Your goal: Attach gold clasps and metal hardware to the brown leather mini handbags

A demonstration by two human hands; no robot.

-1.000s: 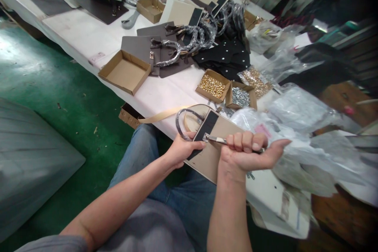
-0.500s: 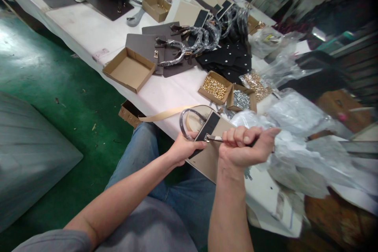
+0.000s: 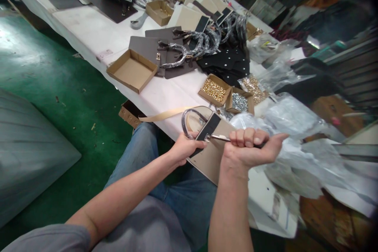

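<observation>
The beige panel [image 3: 203, 167] sits right between our hands, and the tool [image 3: 221, 138] meets it at the metal fitting [image 3: 207, 137]. We'd say keep the tip seated and push in line with it, panel braced, or it could slip and scratch. Our left hand [image 3: 186, 147] is clamped on the panel's edge, thumb by the fitting; our right hand [image 3: 251, 149] is curled tight around the tool, thumb sticking out. Just past our hands, gold pieces [image 3: 214, 89] sit boxed on the tabletop [image 3: 174, 96].
</observation>
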